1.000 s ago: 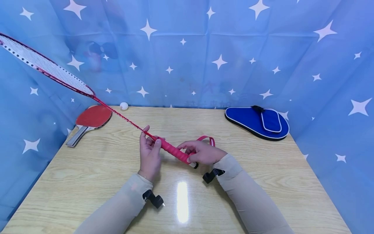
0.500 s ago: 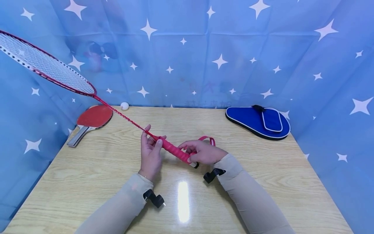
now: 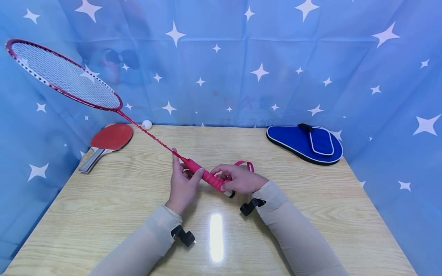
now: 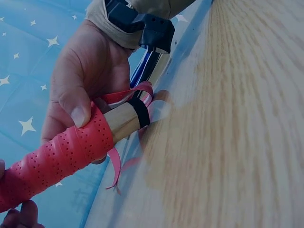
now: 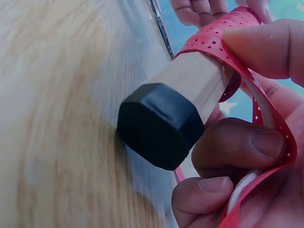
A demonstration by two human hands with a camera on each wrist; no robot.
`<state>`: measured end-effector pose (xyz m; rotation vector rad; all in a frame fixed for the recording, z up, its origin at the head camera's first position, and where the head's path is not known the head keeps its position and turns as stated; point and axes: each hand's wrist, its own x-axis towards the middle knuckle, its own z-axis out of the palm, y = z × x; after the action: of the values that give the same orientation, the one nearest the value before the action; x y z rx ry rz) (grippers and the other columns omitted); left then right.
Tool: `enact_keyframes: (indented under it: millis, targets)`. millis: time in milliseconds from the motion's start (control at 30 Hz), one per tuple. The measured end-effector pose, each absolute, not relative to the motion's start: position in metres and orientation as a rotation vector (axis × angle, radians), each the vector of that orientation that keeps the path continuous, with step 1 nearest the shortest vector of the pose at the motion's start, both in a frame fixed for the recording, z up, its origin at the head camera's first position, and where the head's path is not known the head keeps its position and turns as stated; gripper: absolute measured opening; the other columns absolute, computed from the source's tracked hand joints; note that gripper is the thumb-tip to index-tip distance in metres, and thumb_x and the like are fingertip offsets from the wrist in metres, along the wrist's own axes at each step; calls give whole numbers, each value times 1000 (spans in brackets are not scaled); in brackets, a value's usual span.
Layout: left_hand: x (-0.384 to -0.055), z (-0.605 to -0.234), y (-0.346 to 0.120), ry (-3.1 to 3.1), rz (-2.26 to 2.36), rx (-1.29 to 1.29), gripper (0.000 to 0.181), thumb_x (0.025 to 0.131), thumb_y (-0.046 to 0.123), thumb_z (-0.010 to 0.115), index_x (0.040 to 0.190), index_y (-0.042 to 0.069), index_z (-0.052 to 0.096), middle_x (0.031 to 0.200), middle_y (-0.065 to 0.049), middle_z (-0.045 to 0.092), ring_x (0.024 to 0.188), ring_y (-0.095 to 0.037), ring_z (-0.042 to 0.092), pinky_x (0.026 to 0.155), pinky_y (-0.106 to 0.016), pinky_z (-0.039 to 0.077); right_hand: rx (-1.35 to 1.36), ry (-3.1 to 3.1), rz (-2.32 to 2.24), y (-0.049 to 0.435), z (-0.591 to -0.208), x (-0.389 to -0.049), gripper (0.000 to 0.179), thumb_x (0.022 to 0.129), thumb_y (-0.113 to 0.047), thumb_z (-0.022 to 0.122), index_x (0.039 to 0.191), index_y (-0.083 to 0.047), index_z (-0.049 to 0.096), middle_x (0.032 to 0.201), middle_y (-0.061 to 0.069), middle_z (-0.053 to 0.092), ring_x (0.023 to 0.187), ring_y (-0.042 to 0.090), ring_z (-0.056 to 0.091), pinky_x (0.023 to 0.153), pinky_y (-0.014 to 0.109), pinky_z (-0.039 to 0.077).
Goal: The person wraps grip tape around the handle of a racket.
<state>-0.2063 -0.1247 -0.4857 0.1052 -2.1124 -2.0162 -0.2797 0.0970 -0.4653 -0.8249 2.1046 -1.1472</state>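
A red badminton racket slants up to the left, its head raised in front of the curtain. My left hand grips the handle's upper part, thumb across the pink overgrip tape. At the butt end, my right hand pinches the tape with its thumb against the wrap. The tape's loose tail runs through the right hand's curled fingers, and a loop of it stands up behind that hand in the head view. Below the last turn, bare wood shows above the black butt cap.
A red table tennis bat lies at the table's back left, with a white ball near the back edge. At the back right lies a blue bat case. A blue star-patterned curtain surrounds the wooden table.
My left hand has shifted right, down along the handle. The racket's head has swung right and now shows wholly in the head view. My right hand stays nearly in place.
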Motion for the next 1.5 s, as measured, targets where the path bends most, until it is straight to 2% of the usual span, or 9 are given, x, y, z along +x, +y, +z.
enact_keyframes:
  millis: [100,333,400,633,900,1233,1367,1500]
  targets:
    - [-205,-484,-124,-2136,-1989,120,111,97,15,77,167,47,-3,126,-12,54,99,-29,66,83,-25,58,-822,2098,-1160,97,-466,-280,51,91,-4,73,137,-23,64,109,7,71,94,26,63,75,36,55]
    - [-204,-486,-118,-2087,-1915,171,108,94,13,80,169,23,3,132,-14,48,99,-28,70,80,-25,60,-816,2093,-1189,98,-468,-278,52,92,-3,70,137,-27,62,110,8,71,95,27,64,75,36,55]
    - [-204,-487,-117,-2058,-1905,178,109,94,11,80,169,21,1,135,-14,46,99,-28,71,80,-24,60,-829,2082,-1195,97,-469,-278,51,93,-3,69,138,-24,61,108,9,70,94,27,63,75,36,55]
    - [-204,-487,-116,-2007,-1860,188,119,91,6,81,170,26,-6,153,-6,40,92,-28,71,77,-23,60,-861,2046,-1208,95,-467,-276,48,95,-4,70,139,-20,58,103,10,69,88,27,63,72,35,53]
    - [-207,-488,-119,-2000,-1871,172,121,90,4,81,170,23,-8,155,-6,40,95,-28,73,79,-25,60,-875,2036,-1200,94,-463,-275,53,93,-9,75,141,-21,57,102,11,68,81,27,66,68,36,57]
    - [-208,-488,-120,-2018,-1877,148,120,89,2,78,170,27,-7,154,-1,39,94,-28,71,78,-27,60,-886,2058,-1092,99,-461,-279,53,99,-8,68,148,-26,59,114,2,73,107,19,69,93,37,56]
    - [-208,-488,-120,-2025,-1868,140,120,89,0,75,170,29,-8,154,-2,40,90,-29,70,77,-27,60,-877,2048,-1083,99,-461,-280,54,100,-5,65,149,-27,59,116,0,75,108,18,70,94,37,56]
    - [-207,-488,-120,-2050,-1864,148,119,90,1,75,169,33,-8,156,-1,39,88,-30,68,73,-27,60,-860,2052,-1070,98,-461,-280,55,99,-6,65,149,-28,58,115,0,75,104,19,71,89,37,55]
